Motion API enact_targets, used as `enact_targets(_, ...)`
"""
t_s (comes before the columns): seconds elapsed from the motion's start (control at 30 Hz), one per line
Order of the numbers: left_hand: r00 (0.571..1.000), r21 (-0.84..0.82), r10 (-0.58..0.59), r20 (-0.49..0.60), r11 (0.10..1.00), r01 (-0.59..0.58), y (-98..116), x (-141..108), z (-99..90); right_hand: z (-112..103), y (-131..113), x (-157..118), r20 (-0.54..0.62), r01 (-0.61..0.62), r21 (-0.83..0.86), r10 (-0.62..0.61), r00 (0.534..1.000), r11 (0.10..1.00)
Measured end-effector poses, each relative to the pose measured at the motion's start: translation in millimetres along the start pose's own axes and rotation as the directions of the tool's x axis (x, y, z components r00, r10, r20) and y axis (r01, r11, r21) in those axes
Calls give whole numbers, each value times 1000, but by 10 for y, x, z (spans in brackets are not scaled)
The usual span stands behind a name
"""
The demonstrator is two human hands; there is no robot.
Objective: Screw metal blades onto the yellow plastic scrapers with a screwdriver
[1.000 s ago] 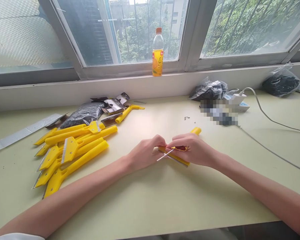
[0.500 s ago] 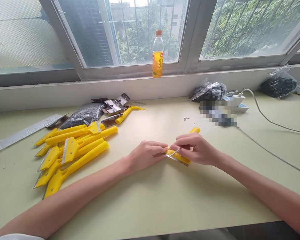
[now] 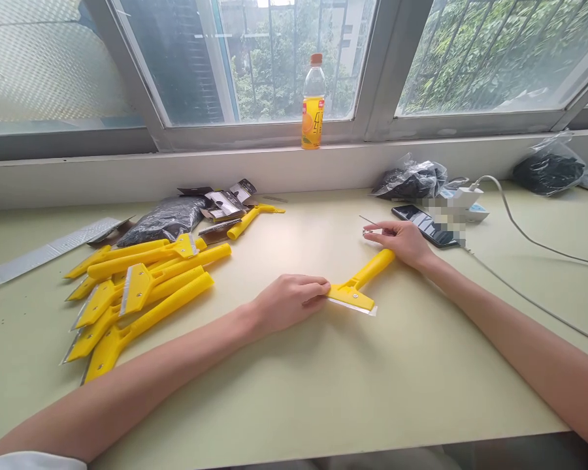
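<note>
My left hand (image 3: 294,294) pinches the left end of a yellow scraper (image 3: 351,297) by its head. The scraper's blade edge faces me, its handle slants away to the right, and a screw shows in the head. Farther back, my right hand (image 3: 402,241) holds a thin metal rod (image 3: 370,221), which sticks out to the left above the fingers. Its fingertips are at the small metal screws (image 3: 365,232) on the table, partly covering them. The rod's other end is hidden in the hand.
Several yellow scrapers (image 3: 142,287) lie heaped at left, beside a silvery strip (image 3: 49,253) and a dark plastic bag (image 3: 164,220). Another yellow handle (image 3: 247,222) lies behind. A phone (image 3: 428,226), cables and a juice bottle (image 3: 312,124) stand farther back.
My right hand has moved away from the scraper head, back to the screws, carrying the metal rod. My left hand keeps its hold, and the scraper head is now uncovered.
</note>
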State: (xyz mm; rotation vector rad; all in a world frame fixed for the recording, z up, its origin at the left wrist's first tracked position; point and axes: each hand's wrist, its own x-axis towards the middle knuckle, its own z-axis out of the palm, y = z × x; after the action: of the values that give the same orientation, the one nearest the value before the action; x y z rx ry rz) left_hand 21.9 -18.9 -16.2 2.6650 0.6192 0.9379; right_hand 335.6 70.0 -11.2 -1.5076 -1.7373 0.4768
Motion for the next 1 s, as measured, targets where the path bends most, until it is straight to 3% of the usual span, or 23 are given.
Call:
enact_targets(0.13,999,30,26,-27,999,-25,1,-4,6,54,78,38,37,17,-12,-16,999,1000)
enact_targets(0.23,999,32,-18,-50,999,19,10,-9,11,77,144,69,31,95,-49,-94,995,994)
enact_targets(0.33,987,-36,-117,-108,993,114,8,-14,24,96,171,83,14,148,-123,-148,989,981)
enact_targets(0.47,946,-231,-302,-120,935,269,2,-2,21,77,180,66,-35,119,-116,-123,992,986)
enact_targets(0.63,843,-487,-536,-50,750,448,-13,41,-31,-19,228,17,-74,62,-143,-73,995,988)
enact_targets(0.77,711,-748,-701,53,443,493,-93,77,-66,-68,252,-5,-82,32,-170,-46,996,985)
enact_targets(0.87,596,-851,-795,110,234,470,-167,96,-97,-111,255,-14,-68,12,-160,-24,997,987)
enact_targets(1.0,540,-880,-836,98,180,439,-210,105,-128,-206,284,-33,-57,-48,-114,42,998,992)
